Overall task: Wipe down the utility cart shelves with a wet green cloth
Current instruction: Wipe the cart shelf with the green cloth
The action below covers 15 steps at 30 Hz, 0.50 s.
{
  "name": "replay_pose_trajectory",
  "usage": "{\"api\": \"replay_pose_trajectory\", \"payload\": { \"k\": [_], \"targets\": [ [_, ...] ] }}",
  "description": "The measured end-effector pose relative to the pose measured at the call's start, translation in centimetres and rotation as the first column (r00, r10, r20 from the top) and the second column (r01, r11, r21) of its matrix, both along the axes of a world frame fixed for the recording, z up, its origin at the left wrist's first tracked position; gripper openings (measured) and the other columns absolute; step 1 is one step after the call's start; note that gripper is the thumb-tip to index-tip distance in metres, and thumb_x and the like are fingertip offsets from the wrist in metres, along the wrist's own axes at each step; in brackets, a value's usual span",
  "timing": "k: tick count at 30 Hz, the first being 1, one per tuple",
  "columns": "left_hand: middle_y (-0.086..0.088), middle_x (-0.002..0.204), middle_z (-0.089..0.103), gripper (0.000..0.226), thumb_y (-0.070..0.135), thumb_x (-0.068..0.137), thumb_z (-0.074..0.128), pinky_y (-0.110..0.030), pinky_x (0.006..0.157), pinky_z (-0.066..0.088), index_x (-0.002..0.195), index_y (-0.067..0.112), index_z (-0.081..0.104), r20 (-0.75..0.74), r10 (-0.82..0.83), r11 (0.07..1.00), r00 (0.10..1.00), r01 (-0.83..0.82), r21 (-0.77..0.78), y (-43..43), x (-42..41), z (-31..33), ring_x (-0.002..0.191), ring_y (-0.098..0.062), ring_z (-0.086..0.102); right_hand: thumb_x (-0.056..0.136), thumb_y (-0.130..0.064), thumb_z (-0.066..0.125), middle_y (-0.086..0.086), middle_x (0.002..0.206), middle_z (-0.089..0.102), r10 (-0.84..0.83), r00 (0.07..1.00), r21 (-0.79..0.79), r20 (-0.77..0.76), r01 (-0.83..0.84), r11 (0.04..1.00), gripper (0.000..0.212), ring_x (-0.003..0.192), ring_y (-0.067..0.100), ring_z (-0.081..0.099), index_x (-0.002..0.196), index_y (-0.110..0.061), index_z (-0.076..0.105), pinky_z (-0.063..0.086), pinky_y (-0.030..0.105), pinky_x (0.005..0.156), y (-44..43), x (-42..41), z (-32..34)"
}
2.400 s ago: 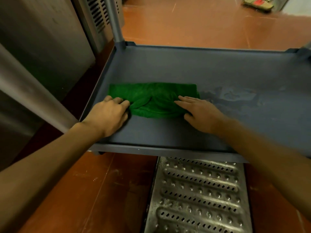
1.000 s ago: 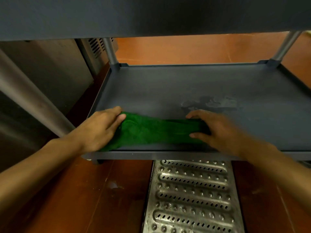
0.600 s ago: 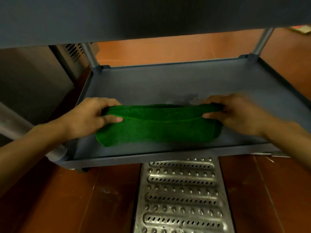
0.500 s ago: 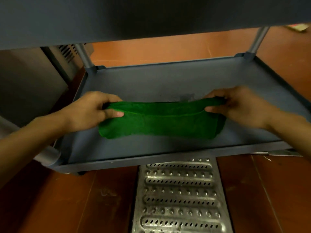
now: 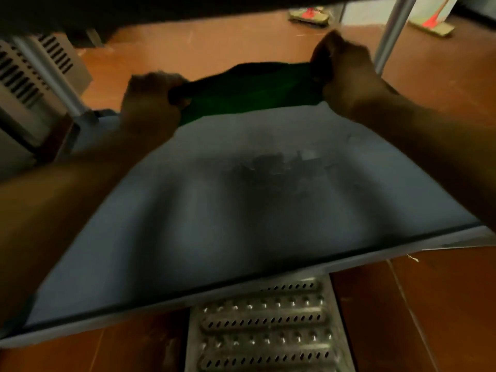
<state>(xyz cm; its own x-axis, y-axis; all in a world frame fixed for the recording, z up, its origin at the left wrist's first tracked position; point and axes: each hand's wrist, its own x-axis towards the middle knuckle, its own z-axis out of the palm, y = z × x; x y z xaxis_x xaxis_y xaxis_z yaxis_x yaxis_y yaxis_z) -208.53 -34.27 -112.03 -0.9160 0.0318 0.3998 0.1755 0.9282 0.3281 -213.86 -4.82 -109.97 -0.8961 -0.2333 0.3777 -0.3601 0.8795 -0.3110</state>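
A person reaches both bare arms under the upper shelf (image 5: 161,6) of a grey utility cart and holds a green cloth (image 5: 249,89) stretched between the hands above the far end of the lower shelf (image 5: 188,237). The left hand (image 5: 150,100) has its fingers curled around the cloth's left end; the right hand (image 5: 346,73), raised a little higher and next to the cart's right rear post (image 5: 391,30), grips the right end in a closed fist. The tray-like lower shelf, with its low raised lip, holds nothing but a dark wet patch (image 5: 281,167) near its middle. The cloth is deep green, bunched where the hands grip it and sagging in a dark band between them; motion blur hides whether its lower edge touches the shelf. Below the shelf's near edge, a perforated metal floor drain grate (image 5: 265,326) is set into the red-brown floor (image 5: 429,304). A vented appliance (image 5: 24,73) stands at left, beside the cart's left rear post (image 5: 51,73), and two brooms (image 5: 308,16) lie on the floor in the background.
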Motion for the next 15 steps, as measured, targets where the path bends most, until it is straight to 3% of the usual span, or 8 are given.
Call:
{"api": "replay_pose_trajectory", "payload": {
  "k": [3,5,8,11,15],
  "targets": [
    [-0.019,0.135,0.058,0.056,0.006,0.085,0.05,-0.047,0.104,0.044,0.14,0.018,0.053,0.211,-0.028,0.996,0.977,0.044,-0.074,0.8,-0.7,-5.8,0.121,-0.04,0.056,0.087,0.002,0.056,0.022,0.119,0.056,0.005,0.968,0.151,0.251,-0.045,0.988,0.042,0.109,0.04,0.056,0.127,-0.005,0.045,0.046,0.043,0.082,0.5,-0.9,-5.1],
    [-0.015,0.156,0.034,0.076,0.008,0.085,0.055,-0.051,0.112,0.035,0.154,0.023,0.026,0.433,-0.007,0.984,0.901,0.083,-0.157,1.5,-0.5,-9.6,0.137,-0.038,0.04,0.082,-0.006,0.065,0.022,0.135,0.048,0.026,0.911,0.282,0.412,-0.155,0.947,0.075,0.119,0.043,0.051,0.146,-0.011,0.028,0.047,0.049,0.094,1.2,-0.9,-8.9],
    [-0.008,0.165,0.009,0.085,0.025,0.089,0.054,-0.054,0.116,0.023,0.157,0.028,0.004,0.482,0.049,0.945,0.875,0.115,-0.305,2.1,-0.7,-11.3,0.148,-0.035,0.018,0.077,-0.011,0.069,0.017,0.16,0.017,0.05,0.893,0.427,0.447,-0.263,0.865,0.105,0.143,0.039,0.025,0.157,-0.017,0.0,0.031,0.05,0.113,1.0,-1.1,-11.1],
    [-0.005,0.165,0.008,0.076,0.03,0.094,0.048,-0.054,0.117,0.021,0.157,0.029,0.004,0.478,0.044,0.94,0.877,0.126,-0.318,1.8,-1.4,-11.7,0.15,-0.031,0.012,0.086,-0.008,0.064,0.009,0.164,-0.003,0.028,0.849,0.444,0.528,-0.304,0.843,0.1,0.15,0.032,0.007,0.156,-0.021,-0.006,0.02,0.045,0.118,0.2,-1.7,-11.3],
    [-0.004,0.165,0.01,0.066,0.02,0.098,0.04,-0.055,0.117,0.025,0.156,0.03,0.011,0.542,-0.019,0.964,0.84,0.16,-0.213,0.6,-1.8,-12.2,0.151,-0.031,0.012,0.093,0.001,0.052,0.003,0.165,0.001,-0.005,0.814,0.388,0.581,-0.272,0.881,0.086,0.147,0.033,0.02,0.157,-0.024,0.001,0.028,0.042,0.114,-0.2,-1.3,-11.1]
  ]
}}
